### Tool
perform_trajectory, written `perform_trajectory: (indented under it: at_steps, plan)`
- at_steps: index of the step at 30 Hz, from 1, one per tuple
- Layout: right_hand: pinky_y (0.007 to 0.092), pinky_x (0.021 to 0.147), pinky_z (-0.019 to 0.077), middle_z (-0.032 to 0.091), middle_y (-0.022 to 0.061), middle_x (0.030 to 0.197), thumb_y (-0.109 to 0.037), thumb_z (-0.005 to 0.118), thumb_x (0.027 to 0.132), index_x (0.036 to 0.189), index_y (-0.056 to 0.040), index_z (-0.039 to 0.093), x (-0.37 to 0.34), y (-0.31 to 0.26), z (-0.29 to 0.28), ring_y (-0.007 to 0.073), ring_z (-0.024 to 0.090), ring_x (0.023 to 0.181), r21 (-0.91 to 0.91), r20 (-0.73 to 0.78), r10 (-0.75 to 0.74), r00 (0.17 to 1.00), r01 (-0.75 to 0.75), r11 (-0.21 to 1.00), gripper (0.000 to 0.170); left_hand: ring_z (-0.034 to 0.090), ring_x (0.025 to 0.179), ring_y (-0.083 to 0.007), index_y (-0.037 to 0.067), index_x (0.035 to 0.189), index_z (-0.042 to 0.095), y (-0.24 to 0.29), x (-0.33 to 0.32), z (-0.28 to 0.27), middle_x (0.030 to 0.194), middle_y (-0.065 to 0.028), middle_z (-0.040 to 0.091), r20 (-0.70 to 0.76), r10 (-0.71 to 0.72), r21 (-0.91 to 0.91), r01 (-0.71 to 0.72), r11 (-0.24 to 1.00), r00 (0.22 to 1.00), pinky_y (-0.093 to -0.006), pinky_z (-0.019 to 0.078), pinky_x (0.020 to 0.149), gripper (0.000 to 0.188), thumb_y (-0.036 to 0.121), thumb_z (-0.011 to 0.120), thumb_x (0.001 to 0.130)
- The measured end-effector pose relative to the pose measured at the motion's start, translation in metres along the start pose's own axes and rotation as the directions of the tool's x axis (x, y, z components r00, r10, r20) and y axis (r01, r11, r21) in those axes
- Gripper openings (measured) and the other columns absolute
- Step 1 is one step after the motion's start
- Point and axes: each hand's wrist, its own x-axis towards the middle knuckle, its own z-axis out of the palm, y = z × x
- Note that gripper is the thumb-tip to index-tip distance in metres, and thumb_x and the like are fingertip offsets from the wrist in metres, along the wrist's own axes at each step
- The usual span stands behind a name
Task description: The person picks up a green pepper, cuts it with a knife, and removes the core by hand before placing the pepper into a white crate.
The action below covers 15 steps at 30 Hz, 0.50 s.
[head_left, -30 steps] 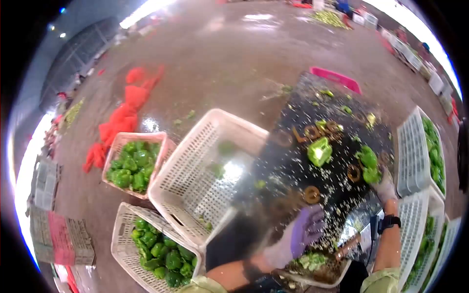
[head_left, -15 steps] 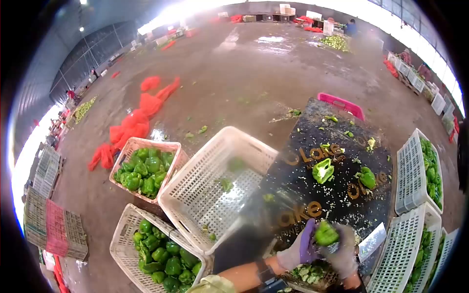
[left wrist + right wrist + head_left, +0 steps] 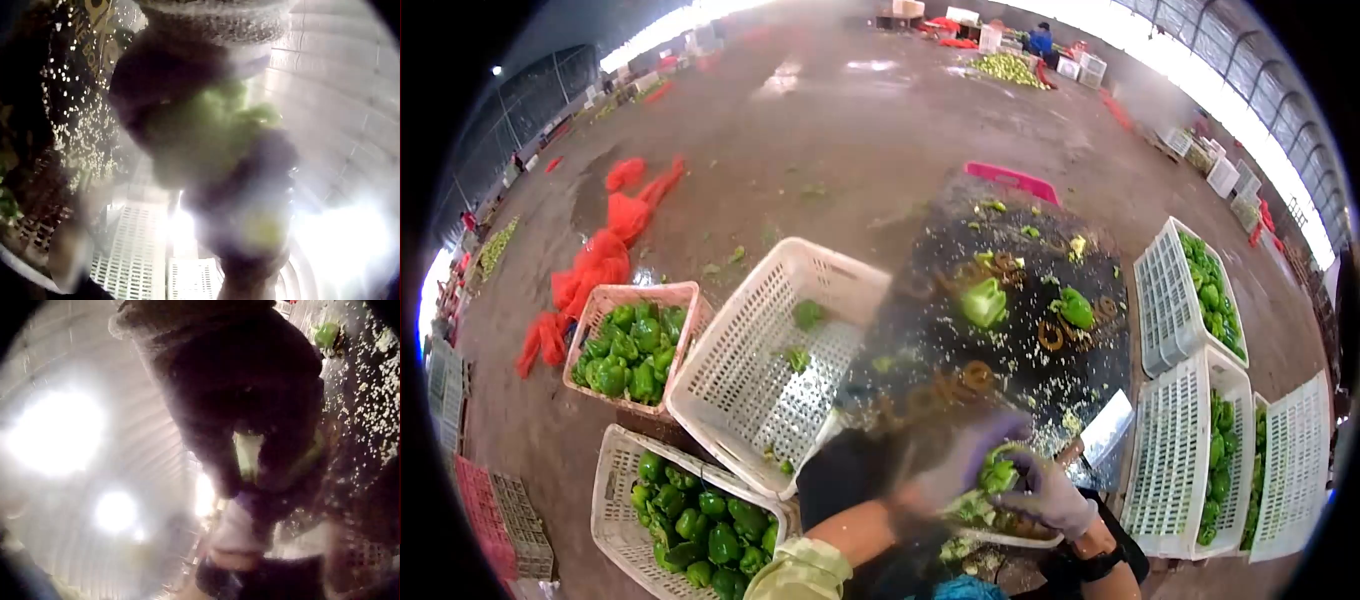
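Observation:
Both gloved hands meet at the near edge of the black board, over a scrap container. A green bell pepper point(image 3: 1000, 470) is between them, its inner side partly showing. My left hand point(image 3: 962, 462), blurred in the head view, grips it from the left. My right hand point(image 3: 1052, 497) holds it from the right with curled fingers. In the left wrist view the pepper point(image 3: 200, 131) is blurred behind the fingers; the right wrist view shows a pale green strip of pepper point(image 3: 248, 455). A cleaver point(image 3: 1108, 428) lies on the board, its wooden handle toward me.
On the seed-strewn board point(image 3: 910, 350) lie an opened pepper point(image 3: 983, 303) and a whole pepper point(image 3: 1075, 308). A large white crate point(image 3: 690, 395) with a few pieces stands left. Pepper-filled crates flank it point(image 3: 615, 480) and line the right side point(image 3: 1165, 460). Red netting point(image 3: 590, 270) lies on the floor.
My right hand has brought a pepper from the board's right side to my left hand, and both now hold it over the scraps. The head view has swung right.

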Motion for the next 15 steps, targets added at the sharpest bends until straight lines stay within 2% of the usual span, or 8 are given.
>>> perform_trajectory:
  at_steps: [1, 2, 3, 4, 5, 9, 12, 15]
  plan:
    - [0.026, 0.077, 0.0495, 0.061, 0.0073, 0.102, -0.007, 0.077, 0.072, 0.118, 0.0032, 0.051, 0.001, 0.0, 0.005, 0.0134, 0.058, 0.091, -0.051, -0.079, -0.095, 0.992, 0.091, 0.995, 0.054, 0.055, 0.091, -0.0166, 0.002, 0.113, 0.057, 0.003, 0.002, 0.003, 0.105, -0.0073, 0.059, -0.066, -0.154, -0.223, 0.136, 0.965, 0.986, -0.0283, 0.0461, 0.08, 0.036, 0.028, 0.053, 0.088]
    - [0.0261, 0.076, 0.0502, 0.06, 0.006, 0.104, -0.007, 0.076, 0.073, 0.118, 0.0022, 0.051, 0.003, 0.0, 0.011, 0.0129, 0.057, 0.093, -0.116, -0.157, -0.188, 0.969, 0.171, 0.978, 0.052, 0.054, 0.098, -0.0166, 0.003, 0.119, 0.052, 0.015, -0.001, 0.004, 0.111, -0.0074, 0.056, 0.011, -0.244, -0.331, 0.234, 0.914, 0.97, -0.0293, 0.0451, 0.086, 0.039, 0.03, 0.05, 0.091]
    - [0.0258, 0.075, 0.0497, 0.059, 0.0045, 0.105, -0.007, 0.075, 0.073, 0.118, 0.0003, 0.052, 0.0, -0.021, 0.019, 0.0125, 0.057, 0.092, 0.182, -0.173, -0.038, 0.984, 0.07, 0.981, 0.051, 0.052, 0.105, -0.0166, 0.003, 0.125, 0.047, 0.026, -0.004, 0.006, 0.117, -0.0075, 0.054, 0.09, -0.331, -0.425, 0.337, 0.84, 0.939, -0.0303, 0.0441, 0.091, 0.042, 0.031, 0.048, 0.094]
    - [0.0286, 0.081, 0.0518, 0.061, 0.0088, 0.104, -0.001, 0.074, 0.071, 0.116, 0.0014, 0.052, 0.004, -0.01, 0.017, 0.0167, 0.06, 0.091, 0.101, -0.254, -0.072, 0.964, 0.1, 0.99, 0.05, 0.051, 0.113, -0.0165, 0.003, 0.13, 0.043, 0.038, -0.007, 0.008, 0.124, -0.0075, 0.051, 0.166, -0.412, -0.499, 0.437, 0.749, 0.896, -0.0312, 0.0431, 0.096, 0.045, 0.033, 0.045, 0.097]
    - [0.0273, 0.08, 0.0519, 0.06, 0.0074, 0.105, 0.001, 0.072, 0.073, 0.115, 0.0012, 0.052, 0.005, -0.006, 0.014, 0.0149, 0.059, 0.093, 0.25, -0.196, -0.071, 0.978, 0.12, 0.961, 0.047, 0.052, 0.111, -0.0171, 0.003, 0.13, 0.042, 0.031, -0.013, 0.002, 0.124, -0.0084, 0.05, 0.199, -0.345, -0.531, 0.397, 0.749, 0.917, -0.0325, 0.0444, 0.096, 0.044, 0.027, 0.052, 0.094]
    - [0.022, 0.068, 0.052, 0.062, 0.0073, 0.096, 0.003, 0.072, 0.074, 0.108, 0.0013, 0.053, 0.015, -0.003, 0.02, 0.011, 0.06, 0.083, 0.215, -0.317, -0.089, 0.944, 0.163, 0.963, 0.038, 0.055, 0.104, -0.0154, 0.003, 0.121, 0.049, 0.032, -0.009, -0.003, 0.112, -0.0078, 0.056, 0.137, -0.314, -0.228, 0.338, 0.913, 0.94, -0.0296, 0.0456, 0.091, 0.041, 0.004, 0.057, 0.081]
    - [0.0231, 0.067, 0.0517, 0.062, 0.0077, 0.091, 0.003, 0.073, 0.072, 0.099, 0.0014, 0.053, 0.032, 0.009, 0.034, 0.0112, 0.059, 0.082, 0.079, -0.467, -0.215, 0.857, 0.283, 0.956, 0.033, 0.057, 0.09, -0.0116, 0.002, 0.107, 0.055, 0.01, 0.006, -0.005, 0.098, -0.0041, 0.058, 0.002, -0.173, -0.265, 0.167, 0.95, 0.985, -0.0267, 0.0475, 0.08, 0.024, 0.017, 0.052, 0.089]
    - [0.0236, 0.065, 0.0519, 0.061, 0.008, 0.089, 0.005, 0.071, 0.072, 0.096, 0.0024, 0.053, 0.039, 0.009, 0.049, 0.0127, 0.059, 0.08, -0.034, -0.563, -0.273, 0.78, 0.308, 0.951, 0.031, 0.057, 0.085, -0.0081, 0.003, 0.103, 0.057, 0.002, 0.008, -0.01, 0.095, -0.0026, 0.059, -0.058, -0.172, -0.4, 0.135, 0.907, 0.983, -0.0229, 0.0486, 0.071, 0.034, 0.035, 0.048, 0.095]
